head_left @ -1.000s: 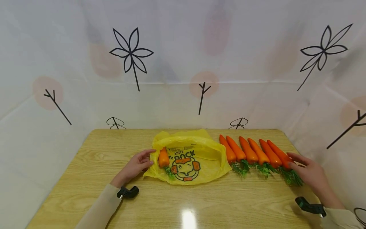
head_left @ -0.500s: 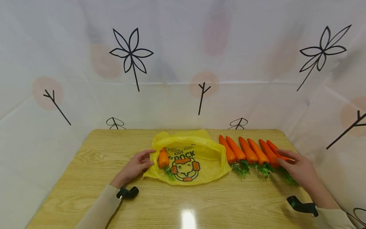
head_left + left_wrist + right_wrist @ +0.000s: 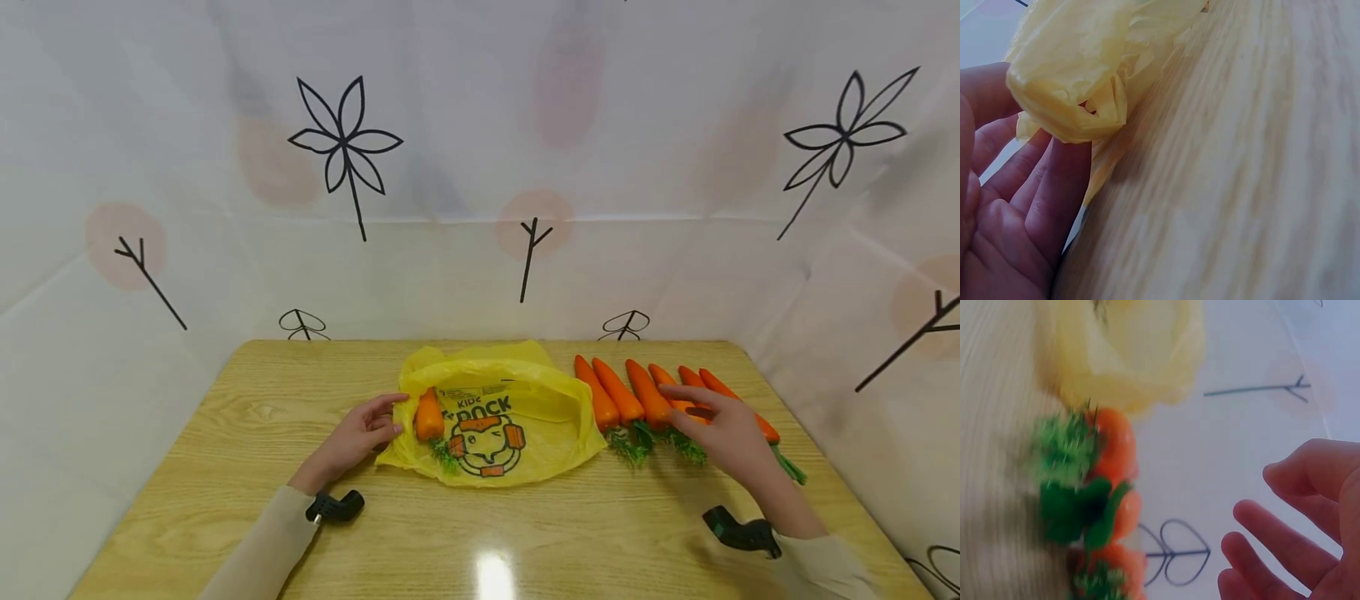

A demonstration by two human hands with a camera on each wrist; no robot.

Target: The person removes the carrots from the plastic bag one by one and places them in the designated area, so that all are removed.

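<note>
My left hand (image 3: pixel 363 433) grips the left side of a yellow plastic bag (image 3: pixel 555 454) with thumb and fingers. In the left wrist view the crumpled bag edge (image 3: pixel 1079 81) hides the fingertips (image 3: pixel 1069 153). One orange carrot (image 3: pixel 429 417) with green leaves lies inside the bag mouth, at its left end. My right hand (image 3: pixel 727 433) hovers over the row of carrots to the right of the bag, fingers loosely spread and holding nothing. The nearest is a carrot (image 3: pixel 647 392) just left of its fingertips. The right wrist view shows this hand (image 3: pixel 1304 531) bare, with carrot tops (image 3: pixel 1094 512) beyond.
Several carrots lie side by side, tips toward the back, leafy ends toward the front. The rightmost carrot (image 3: pixel 738 400) lies near the right table edge. A patterned white cloth (image 3: pixel 450 275) stands behind the wooden table (image 3: pixel 262 417) and at both sides.
My right hand has moved left, away from the rightmost carrot and across the row, with nothing in it. The left hand and the bag have stayed in place.
</note>
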